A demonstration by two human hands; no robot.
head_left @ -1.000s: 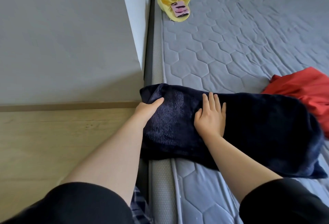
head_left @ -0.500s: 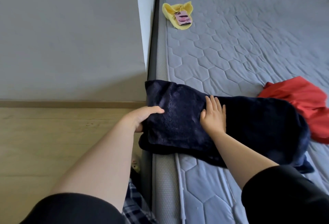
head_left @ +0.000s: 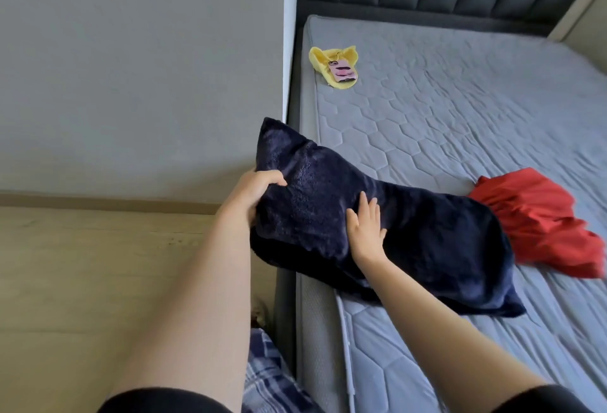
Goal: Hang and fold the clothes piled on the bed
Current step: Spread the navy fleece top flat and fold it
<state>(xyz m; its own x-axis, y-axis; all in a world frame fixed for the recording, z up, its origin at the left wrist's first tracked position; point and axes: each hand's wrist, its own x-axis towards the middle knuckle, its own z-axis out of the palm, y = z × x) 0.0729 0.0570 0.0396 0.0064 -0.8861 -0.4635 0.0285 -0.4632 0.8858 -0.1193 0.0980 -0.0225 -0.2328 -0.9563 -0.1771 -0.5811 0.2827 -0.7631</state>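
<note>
our left hand (head_left: 254, 194) grips the folded navy garment (head_left: 410, 241), right hand (head_left: 366, 232) flat on it; red garment (head_left: 538, 225) remains unfolded.

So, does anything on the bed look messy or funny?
The red garment lies crumpled beside the navy fleece, whose end hangs past the mattress edge. A phone rests on a yellow cloth.

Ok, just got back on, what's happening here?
A person is handling a navy fleece at the bed's edge. The left hand grips one end, raised off the mattress; the right hand lies flat on its middle. A red garment lies crumpled beside it. Farther up, a phone sits on a yellow cloth.
</note>
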